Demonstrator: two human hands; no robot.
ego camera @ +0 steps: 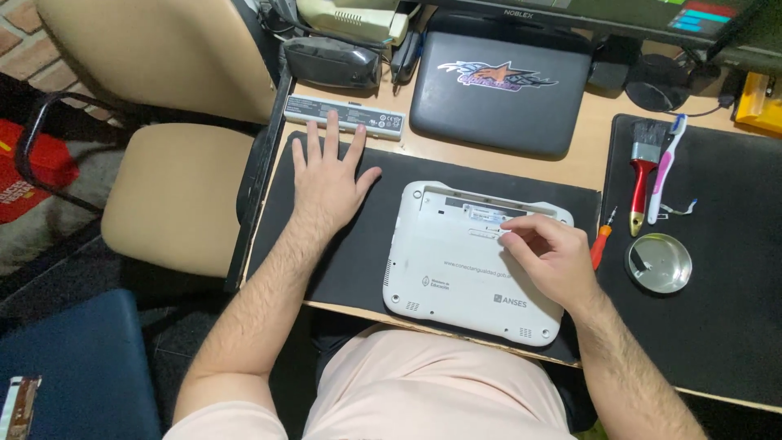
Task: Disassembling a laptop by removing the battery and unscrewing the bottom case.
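A small white laptop [456, 269] lies bottom side up on a black mat [350, 261], its battery bay empty along the far edge. My right hand [550, 257] rests on its underside, fingers curled, with fingertips at a label near the bay and an orange-handled screwdriver [601, 243] showing past its far side; whether the hand holds it is unclear. My left hand [327, 173] lies flat and spread on the mat left of the laptop, holding nothing. Its fingertips touch a long white battery pack [346, 116].
A closed dark laptop with a sticker [497, 94] lies behind. On a second black mat [717, 269] at right are a red-handled brush [643, 171], a toothbrush [664, 167] and a round metal dish [658, 262]. A beige chair [175, 187] stands left of the desk.
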